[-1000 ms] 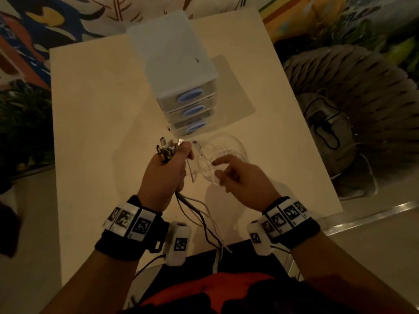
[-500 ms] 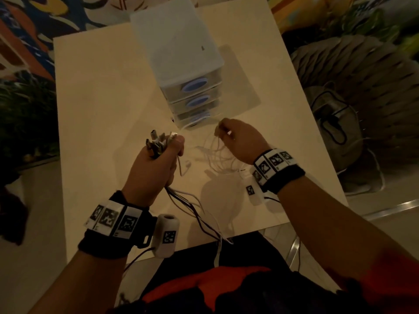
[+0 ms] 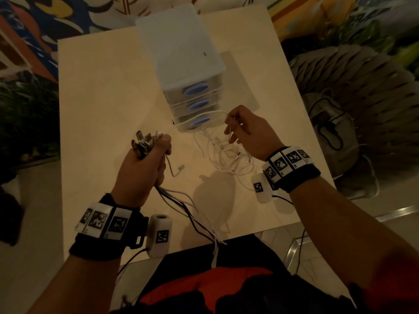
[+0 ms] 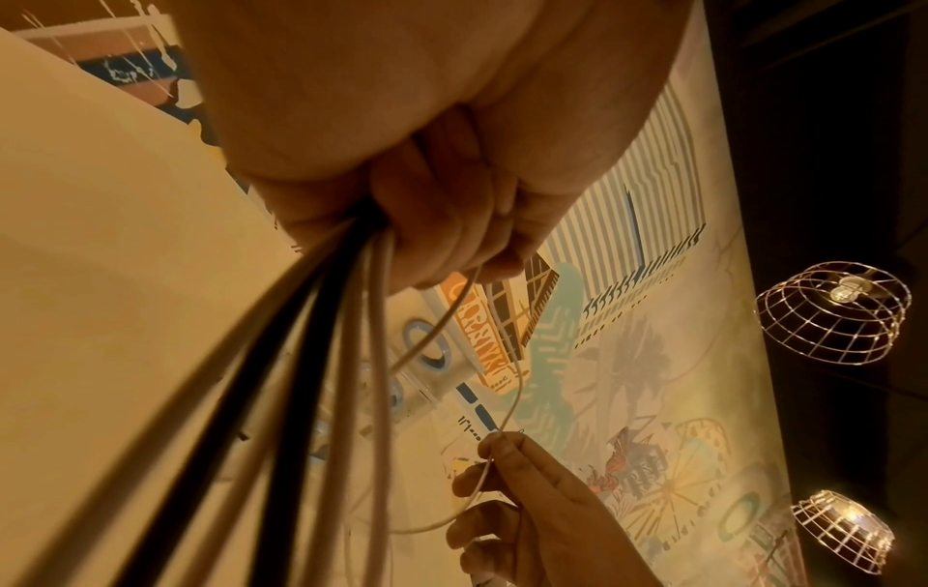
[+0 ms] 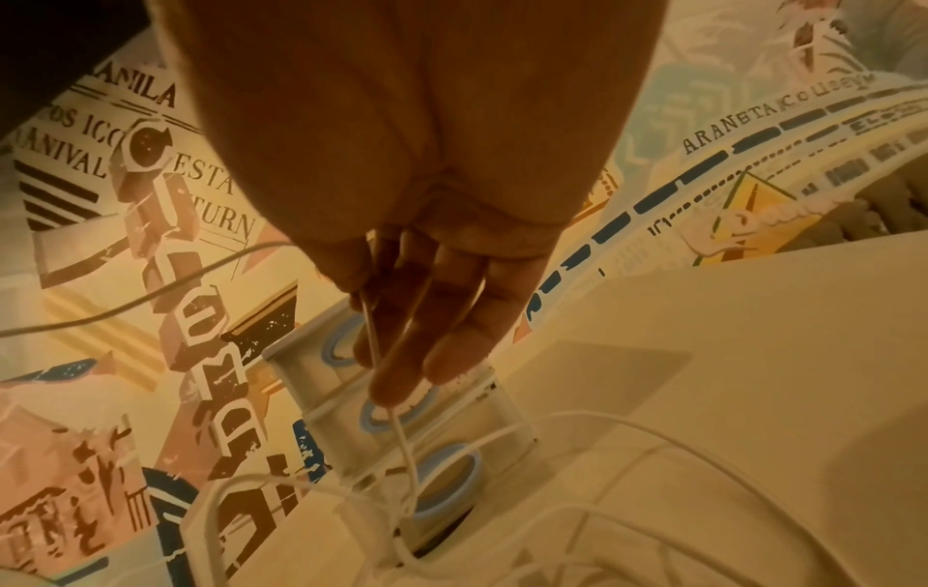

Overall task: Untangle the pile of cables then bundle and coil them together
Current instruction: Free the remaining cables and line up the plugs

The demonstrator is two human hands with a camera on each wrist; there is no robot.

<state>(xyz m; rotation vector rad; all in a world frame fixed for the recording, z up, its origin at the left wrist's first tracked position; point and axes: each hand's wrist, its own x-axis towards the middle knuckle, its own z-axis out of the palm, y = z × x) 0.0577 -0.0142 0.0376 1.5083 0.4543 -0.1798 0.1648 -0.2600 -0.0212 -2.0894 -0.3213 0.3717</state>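
My left hand [image 3: 147, 166] grips a bundle of white and black cables [image 4: 321, 357] in a fist. Their connector ends [image 3: 142, 141] stick up above the thumb, and the cords trail down over the table's near edge. My right hand [image 3: 244, 130] pinches one white cable [image 5: 386, 401] between thumb and forefinger, held up in front of the drawer unit, with the other fingers fairly straight. That cable runs down into a loose tangle of white cables [image 3: 229, 157] lying on the table below the right hand. A short white cable end [image 3: 178, 169] hangs beside the left fist.
A small translucent drawer unit [image 3: 181, 64] with blue oval handles stands mid-table, right behind the tangle. The pale table [image 3: 102, 98] has bare surface to the left. A grey bag [image 3: 328, 125] and a woven seat lie right of the table.
My right hand reached forward and right toward the drawer unit, took hold of a white cable and lifted it. The left hand kept its grip on the bundle, shifting little.
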